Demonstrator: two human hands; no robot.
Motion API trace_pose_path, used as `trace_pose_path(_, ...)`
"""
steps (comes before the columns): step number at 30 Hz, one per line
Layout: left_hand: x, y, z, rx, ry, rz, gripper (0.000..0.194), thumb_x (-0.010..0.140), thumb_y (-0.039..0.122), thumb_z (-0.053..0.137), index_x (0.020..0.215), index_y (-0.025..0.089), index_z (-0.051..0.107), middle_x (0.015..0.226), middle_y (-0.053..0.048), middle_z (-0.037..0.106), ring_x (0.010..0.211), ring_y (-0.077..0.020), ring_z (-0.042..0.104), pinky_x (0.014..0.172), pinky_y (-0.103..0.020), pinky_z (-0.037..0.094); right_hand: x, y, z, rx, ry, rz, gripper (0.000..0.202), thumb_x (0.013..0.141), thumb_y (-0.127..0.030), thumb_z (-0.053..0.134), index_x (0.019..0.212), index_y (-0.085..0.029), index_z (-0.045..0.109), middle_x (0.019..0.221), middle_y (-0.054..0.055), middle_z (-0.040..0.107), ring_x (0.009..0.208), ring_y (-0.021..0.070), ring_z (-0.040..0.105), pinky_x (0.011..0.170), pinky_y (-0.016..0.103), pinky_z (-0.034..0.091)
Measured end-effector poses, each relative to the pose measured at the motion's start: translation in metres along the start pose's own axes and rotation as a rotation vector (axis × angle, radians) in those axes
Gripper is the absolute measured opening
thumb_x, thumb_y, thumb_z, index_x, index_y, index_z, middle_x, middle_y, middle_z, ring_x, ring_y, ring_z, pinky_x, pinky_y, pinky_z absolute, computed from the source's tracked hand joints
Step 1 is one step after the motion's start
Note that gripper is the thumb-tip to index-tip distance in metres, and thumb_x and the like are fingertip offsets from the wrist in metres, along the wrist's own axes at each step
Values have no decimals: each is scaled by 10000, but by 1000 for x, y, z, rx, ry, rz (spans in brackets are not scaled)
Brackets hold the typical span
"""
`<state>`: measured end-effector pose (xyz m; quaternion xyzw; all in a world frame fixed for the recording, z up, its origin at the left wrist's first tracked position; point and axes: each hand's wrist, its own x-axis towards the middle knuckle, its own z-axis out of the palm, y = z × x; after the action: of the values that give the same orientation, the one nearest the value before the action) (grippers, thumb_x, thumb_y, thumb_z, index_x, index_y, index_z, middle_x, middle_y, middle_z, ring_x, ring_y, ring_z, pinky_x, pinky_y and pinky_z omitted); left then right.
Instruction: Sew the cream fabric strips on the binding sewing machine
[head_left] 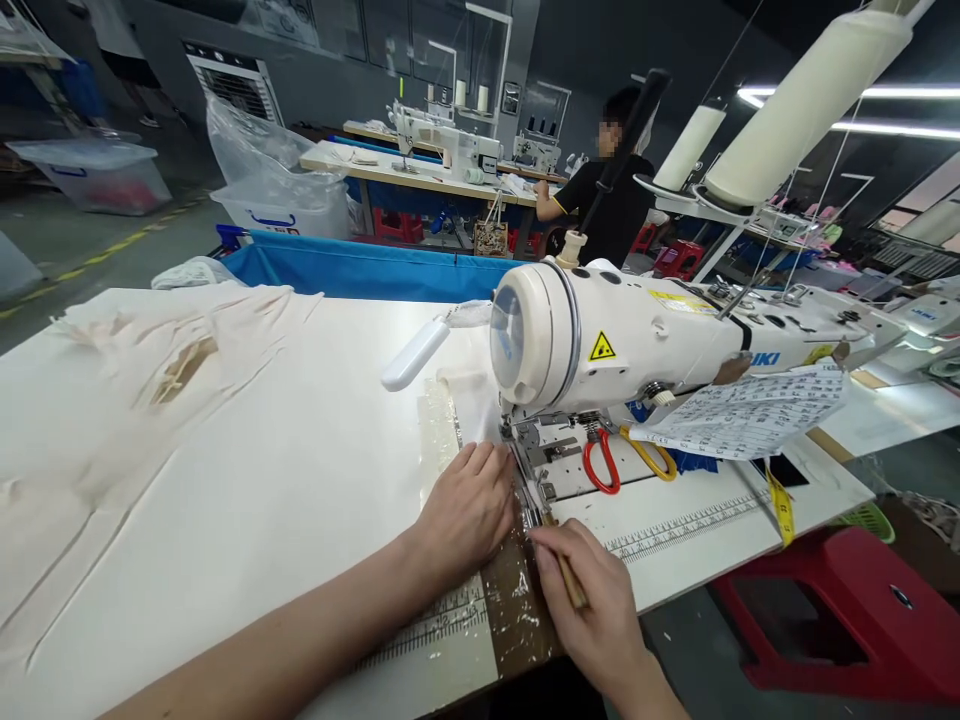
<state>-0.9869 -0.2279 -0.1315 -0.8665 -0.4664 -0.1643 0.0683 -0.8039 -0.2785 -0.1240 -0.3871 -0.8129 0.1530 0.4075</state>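
Observation:
A white sewing machine (pixel 622 325) stands over the table, its needle area just beyond my hands. My left hand (pixel 472 500) has its fingers bent together beside the needle area, by the edge of a sheer white strip (pixel 469 400); what it holds, if anything, is hidden. My right hand (pixel 589 600) is wrapped round a tool with a wooden handle (pixel 571 580), whose metal end points toward the needle area. Red-handled scissors (pixel 602 463) and a yellow handle (pixel 652 455) lie right of the needle.
Pale fabric (pixel 150 400) is spread on the left of the white table (pixel 315 450). A written paper (pixel 750 412), a yellow tape measure (pixel 781 505) and a red stool (pixel 847 610) are at the right. Another person (pixel 615 190) sits beyond the machine.

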Motion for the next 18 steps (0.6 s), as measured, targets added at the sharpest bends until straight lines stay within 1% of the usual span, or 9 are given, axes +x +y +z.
trace_pose_path(2, 2, -2, -1, -41, -16, -13, 399, 959, 222, 428, 1261, -3, 560, 1169, -199, 615, 1066, -305, 578, 952, -443, 491, 6, 2, 8, -114, -25, -57, 229, 1000, -104, 461, 1173, -159, 601, 819, 49, 631, 677, 166, 624, 585, 264, 493)
trace_pose_path(4, 2, -4, -1, -70, 3, -4, 374, 946, 203, 434, 1222, -3, 580, 1141, -198, 619, 1047, -301, 576, 921, -424, 502, 10, 3, 13, -216, -53, -78, 260, 1008, -112, 443, 1229, -125, 579, 885, 88, 669, 748, 195, 664, 629, 289, 523)
trace_pose_path(7, 3, -6, 1, -70, 59, 24, 372, 926, 160, 415, 1198, -17, 598, 1152, -201, 627, 1052, -300, 575, 925, -416, 504, 15, 5, 16, -327, -97, -75, 278, 1019, -140, 414, 1236, -100, 583, 914, 109, 690, 775, 218, 692, 632, 307, 538)
trace_pose_path(12, 2, -6, 3, -51, 113, 34, 384, 924, 144, 401, 1183, -40, 617, 1137, -203, 646, 1036, -304, 587, 937, -427, 512, 19, 4, 19, -407, -114, -69, 305, 1029, -164, 377, 1236, -103, 592, 904, 92, 692, 731, 210, 696, 594, 302, 521)
trace_pose_path(18, 2, -5, -1, -64, 59, 10, 362, 931, 144, 396, 1174, 6, 627, 1172, -208, 629, 1079, -312, 575, 942, -447, 517, 18, 4, 20, -480, -115, -71, 314, 1017, -155, 373, 1216, -107, 612, 912, 87, 700, 689, 203, 690, 574, 300, 497)
